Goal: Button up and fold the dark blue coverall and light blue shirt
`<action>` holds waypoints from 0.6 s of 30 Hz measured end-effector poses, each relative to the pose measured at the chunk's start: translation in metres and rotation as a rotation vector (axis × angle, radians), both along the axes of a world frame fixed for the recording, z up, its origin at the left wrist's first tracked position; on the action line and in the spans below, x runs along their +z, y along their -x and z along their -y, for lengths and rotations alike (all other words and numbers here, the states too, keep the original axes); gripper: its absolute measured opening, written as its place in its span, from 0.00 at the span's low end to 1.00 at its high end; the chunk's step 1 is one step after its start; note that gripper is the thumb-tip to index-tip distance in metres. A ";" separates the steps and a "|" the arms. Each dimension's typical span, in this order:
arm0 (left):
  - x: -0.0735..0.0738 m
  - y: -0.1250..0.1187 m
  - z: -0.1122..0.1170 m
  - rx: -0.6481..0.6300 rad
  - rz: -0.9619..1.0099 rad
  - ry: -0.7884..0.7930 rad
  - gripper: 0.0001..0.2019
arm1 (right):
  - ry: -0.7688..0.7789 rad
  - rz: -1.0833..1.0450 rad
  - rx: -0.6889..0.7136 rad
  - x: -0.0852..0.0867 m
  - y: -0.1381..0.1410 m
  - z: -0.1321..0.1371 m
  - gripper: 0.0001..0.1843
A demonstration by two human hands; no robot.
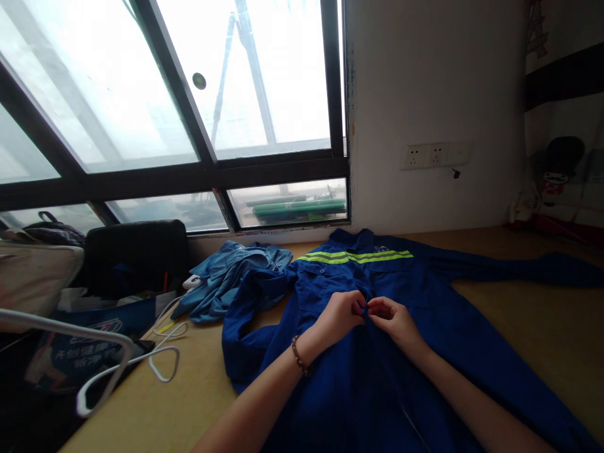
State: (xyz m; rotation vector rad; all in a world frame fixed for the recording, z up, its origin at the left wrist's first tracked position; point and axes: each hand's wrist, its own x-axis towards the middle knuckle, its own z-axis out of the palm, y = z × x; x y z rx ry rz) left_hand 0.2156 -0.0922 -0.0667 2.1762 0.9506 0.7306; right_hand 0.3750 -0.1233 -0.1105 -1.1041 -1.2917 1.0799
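A dark blue work jacket (425, 327) with yellow-green reflective stripes lies spread flat on the wooden table (542, 333), collar towards the window. My left hand (340, 314) and my right hand (392, 319) meet at the jacket's front placket. Both pinch the fabric edges there, fingers closed. A bead bracelet circles my left wrist.
A crumpled lighter blue garment (231, 277) lies left of the jacket by the window. White plastic hangers (117, 358) rest at the table's left edge beside a black bag (134, 255). Wall sockets (434, 155) sit on the white wall behind.
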 end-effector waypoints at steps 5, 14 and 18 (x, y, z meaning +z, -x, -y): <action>-0.002 -0.001 0.001 0.077 -0.067 -0.040 0.05 | -0.051 0.012 -0.040 0.002 0.000 0.001 0.11; 0.000 -0.003 0.000 0.036 0.148 0.668 0.11 | -0.210 0.182 -0.218 0.003 0.006 0.012 0.11; 0.003 -0.006 0.004 0.081 0.229 0.731 0.19 | -0.327 0.405 -0.286 0.005 0.008 0.018 0.07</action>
